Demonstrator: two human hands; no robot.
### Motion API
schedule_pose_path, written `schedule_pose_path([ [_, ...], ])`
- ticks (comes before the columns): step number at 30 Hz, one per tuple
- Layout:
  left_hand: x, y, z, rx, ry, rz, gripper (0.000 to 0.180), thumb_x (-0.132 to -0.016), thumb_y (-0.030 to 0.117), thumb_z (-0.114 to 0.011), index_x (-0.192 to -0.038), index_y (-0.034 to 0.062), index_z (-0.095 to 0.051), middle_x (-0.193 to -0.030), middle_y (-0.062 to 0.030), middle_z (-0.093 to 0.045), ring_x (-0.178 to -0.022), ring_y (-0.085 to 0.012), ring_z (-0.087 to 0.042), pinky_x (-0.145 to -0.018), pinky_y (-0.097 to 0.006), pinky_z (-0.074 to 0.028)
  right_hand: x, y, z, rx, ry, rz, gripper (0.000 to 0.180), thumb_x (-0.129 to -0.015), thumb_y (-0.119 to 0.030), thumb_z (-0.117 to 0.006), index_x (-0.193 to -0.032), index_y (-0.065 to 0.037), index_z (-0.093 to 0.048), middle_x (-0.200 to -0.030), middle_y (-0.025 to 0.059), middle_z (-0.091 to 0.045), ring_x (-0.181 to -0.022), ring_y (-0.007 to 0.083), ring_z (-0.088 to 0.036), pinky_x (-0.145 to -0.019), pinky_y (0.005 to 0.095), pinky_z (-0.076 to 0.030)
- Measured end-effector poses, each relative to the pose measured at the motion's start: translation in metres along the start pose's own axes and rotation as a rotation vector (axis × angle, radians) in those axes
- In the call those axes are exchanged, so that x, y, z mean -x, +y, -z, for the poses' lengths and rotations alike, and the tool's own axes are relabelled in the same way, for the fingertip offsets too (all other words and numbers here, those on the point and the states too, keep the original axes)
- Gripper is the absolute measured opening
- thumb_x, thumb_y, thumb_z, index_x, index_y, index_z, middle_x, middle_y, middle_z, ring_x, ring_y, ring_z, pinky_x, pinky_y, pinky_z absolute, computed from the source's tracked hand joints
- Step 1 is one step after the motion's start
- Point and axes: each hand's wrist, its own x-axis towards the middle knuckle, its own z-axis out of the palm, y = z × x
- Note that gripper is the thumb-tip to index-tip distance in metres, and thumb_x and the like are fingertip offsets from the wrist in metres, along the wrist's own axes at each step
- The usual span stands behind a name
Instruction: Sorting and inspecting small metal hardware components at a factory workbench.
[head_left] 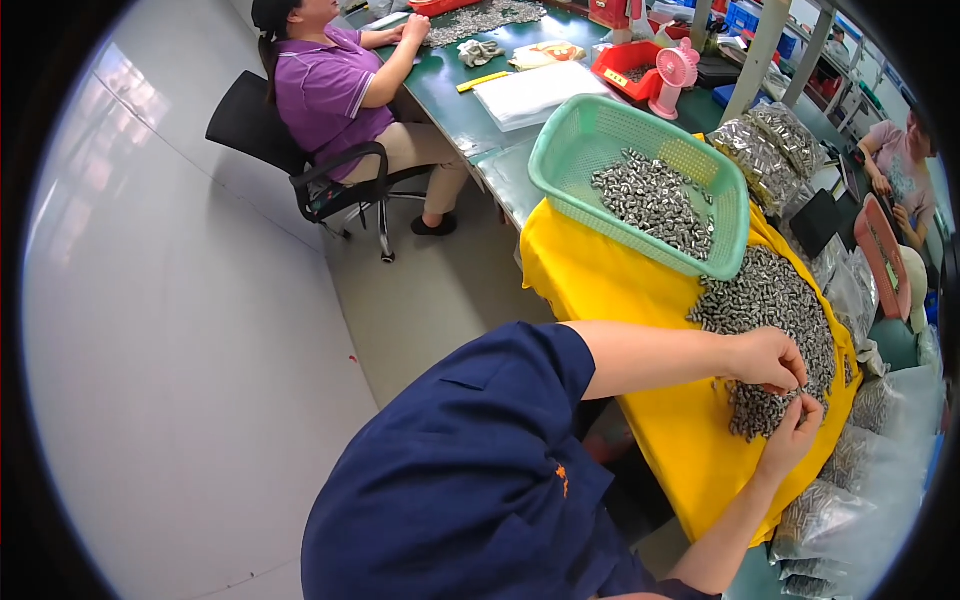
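My left hand [768,358] reaches across the yellow cloth [600,270] with thumb and fingers pinched together. Just below it, my right hand [795,432] is also closed in a pinch, its fingertips almost meeting those of the left. Both are over a heap of small silvery metal parts [765,290] spread on the cloth. Whatever sits between my fingertips is too small to make out. Beyond the heap stands a green plastic basket [560,180], holding more small metal parts [655,205] of a similar look.
Clear bags of metal parts [825,520] line the table's right side, with more bags [765,155] behind the basket. A pink fan [677,68] stands beside a red bin [615,72]. One person [320,95] sits at the far left, another [900,165] at the right.
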Motion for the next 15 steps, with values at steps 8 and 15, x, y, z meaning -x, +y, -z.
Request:
schedule_pose_path([
  [8, 0.001, -0.013, 0.002, -0.016, -0.047, -0.016, 0.012, -0.074, 0.003, -0.059, -0.084, -0.0008, -0.063, -0.071, -0.0057, -0.062, -0.063, -0.0094, -0.058, -0.055, -0.02, -0.047, 0.004, 0.015, 0.002, -0.316, -0.061, -0.226, 0.006, -0.088, -0.012, -0.047, -0.09, -0.006, -0.049, -0.075, -0.0048, -0.041, -0.064, 0.0035, -0.032, -0.057, 0.0167, -0.028],
  [15, 0.009, -0.011, 0.012, -0.03, -0.019, -0.019, 0.013, -0.072, 0.002, -0.06, -0.084, -0.0005, -0.065, -0.068, -0.005, -0.062, -0.061, -0.0086, -0.058, -0.055, -0.02, -0.046, 0.005, 0.006, -0.003, -0.367, -0.101, -0.247, 0.007, -0.088, -0.012, -0.047, -0.089, -0.006, -0.048, -0.074, -0.0045, -0.04, -0.063, 0.0041, -0.033, -0.056, 0.017, -0.028],
])
